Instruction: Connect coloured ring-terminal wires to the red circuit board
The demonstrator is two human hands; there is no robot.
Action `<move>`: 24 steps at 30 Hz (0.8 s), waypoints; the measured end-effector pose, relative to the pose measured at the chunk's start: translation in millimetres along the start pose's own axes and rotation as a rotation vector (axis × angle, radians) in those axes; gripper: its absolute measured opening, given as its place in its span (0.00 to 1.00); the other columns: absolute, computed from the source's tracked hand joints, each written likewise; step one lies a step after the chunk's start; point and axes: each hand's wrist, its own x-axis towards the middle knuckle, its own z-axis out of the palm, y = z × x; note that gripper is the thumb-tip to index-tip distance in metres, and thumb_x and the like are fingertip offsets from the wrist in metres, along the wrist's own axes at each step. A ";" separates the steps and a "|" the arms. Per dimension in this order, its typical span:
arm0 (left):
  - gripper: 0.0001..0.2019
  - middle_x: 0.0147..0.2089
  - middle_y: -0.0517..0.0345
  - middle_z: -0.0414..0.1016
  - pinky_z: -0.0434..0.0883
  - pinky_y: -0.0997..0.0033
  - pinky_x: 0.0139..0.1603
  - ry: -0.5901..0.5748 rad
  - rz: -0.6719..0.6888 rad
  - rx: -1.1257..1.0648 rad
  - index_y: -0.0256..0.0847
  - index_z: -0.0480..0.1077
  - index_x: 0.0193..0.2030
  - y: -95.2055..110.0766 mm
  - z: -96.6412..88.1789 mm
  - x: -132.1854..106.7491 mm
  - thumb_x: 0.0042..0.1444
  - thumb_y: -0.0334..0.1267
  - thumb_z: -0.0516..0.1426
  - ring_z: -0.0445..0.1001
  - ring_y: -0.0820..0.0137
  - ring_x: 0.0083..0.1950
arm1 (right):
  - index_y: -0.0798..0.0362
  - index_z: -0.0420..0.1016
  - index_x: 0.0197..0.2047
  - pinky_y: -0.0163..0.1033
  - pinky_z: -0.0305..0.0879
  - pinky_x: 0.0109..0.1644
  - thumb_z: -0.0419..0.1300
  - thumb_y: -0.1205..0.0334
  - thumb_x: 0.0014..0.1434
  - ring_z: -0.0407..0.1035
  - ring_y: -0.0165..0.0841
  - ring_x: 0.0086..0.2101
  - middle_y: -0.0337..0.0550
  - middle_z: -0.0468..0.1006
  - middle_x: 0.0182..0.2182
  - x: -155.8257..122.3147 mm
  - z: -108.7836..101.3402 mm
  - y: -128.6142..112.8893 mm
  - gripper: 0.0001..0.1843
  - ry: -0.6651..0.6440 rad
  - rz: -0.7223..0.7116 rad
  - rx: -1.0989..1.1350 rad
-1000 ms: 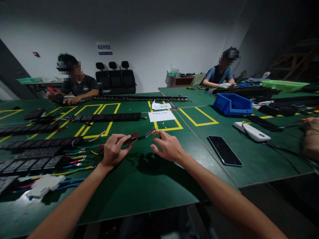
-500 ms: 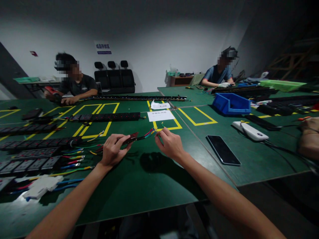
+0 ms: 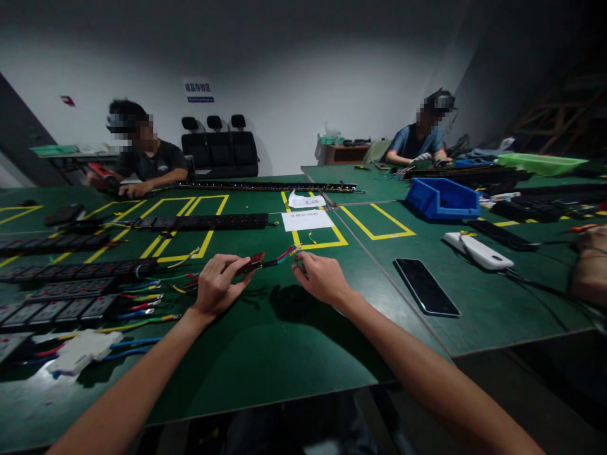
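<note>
My left hand [image 3: 218,284] is closed around a small dark block with a brownish edge [image 3: 252,263], held just above the green table. Several thin coloured wires [image 3: 283,255], red, blue and green among them, run from the block's right end. At their tips, the thumb and forefinger of my right hand [image 3: 321,278] are pinched together on the wire ends. A short yellow-green wire [image 3: 312,239] lies on the table just beyond my right fingers.
Black socket strips [image 3: 71,272] with wire tails and a white plastic part [image 3: 83,352] lie left. On the right are a phone [image 3: 425,287], a white power bank [image 3: 478,250] and a blue bin [image 3: 442,199]. Paper labels [image 3: 307,220] lie ahead. Two people work across the table; another hand shows far right.
My right hand has shifted slightly down and left at the wire tips, leaving the short yellow-green wire more exposed. My left hand keeps its hold on the block. The view has turned slightly.
</note>
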 end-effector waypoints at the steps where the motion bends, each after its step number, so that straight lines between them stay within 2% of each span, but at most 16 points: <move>1: 0.17 0.45 0.50 0.76 0.74 0.62 0.44 -0.007 -0.006 -0.003 0.45 0.73 0.55 0.0 0.0 -0.3 0.59 0.35 0.64 0.75 0.62 0.43 | 0.53 0.72 0.49 0.37 0.51 0.30 0.49 0.55 0.72 0.76 0.35 0.33 0.45 0.83 0.39 0.0 -0.2 -0.5 0.15 -0.016 0.000 -0.003; 10: 0.13 0.43 0.50 0.76 0.74 0.62 0.43 -0.008 -0.003 0.004 0.43 0.73 0.53 4.8 -2.0 2.4 0.61 0.35 0.63 0.75 0.62 0.42 | 0.52 0.73 0.37 0.37 0.48 0.30 0.47 0.53 0.73 0.74 0.32 0.29 0.44 0.83 0.33 -1.0 2.9 1.1 0.20 -0.044 -0.034 -0.001; 18: 0.13 0.43 0.50 0.77 0.74 0.62 0.42 -0.018 0.004 0.007 0.42 0.73 0.52 6.2 -2.3 1.9 0.61 0.35 0.63 0.75 0.62 0.43 | 0.53 0.73 0.29 0.38 0.45 0.30 0.45 0.55 0.73 0.70 0.30 0.25 0.44 0.81 0.28 -2.6 5.9 5.3 0.24 0.069 -0.071 -0.008; 24: 0.13 0.43 0.49 0.77 0.74 0.62 0.43 -0.037 -0.020 0.008 0.42 0.74 0.52 5.6 -1.0 0.7 0.61 0.37 0.62 0.75 0.62 0.43 | 0.53 0.73 0.29 0.39 0.45 0.30 0.45 0.56 0.73 0.68 0.30 0.23 0.45 0.80 0.26 -3.6 7.4 7.1 0.25 0.090 -0.104 -0.004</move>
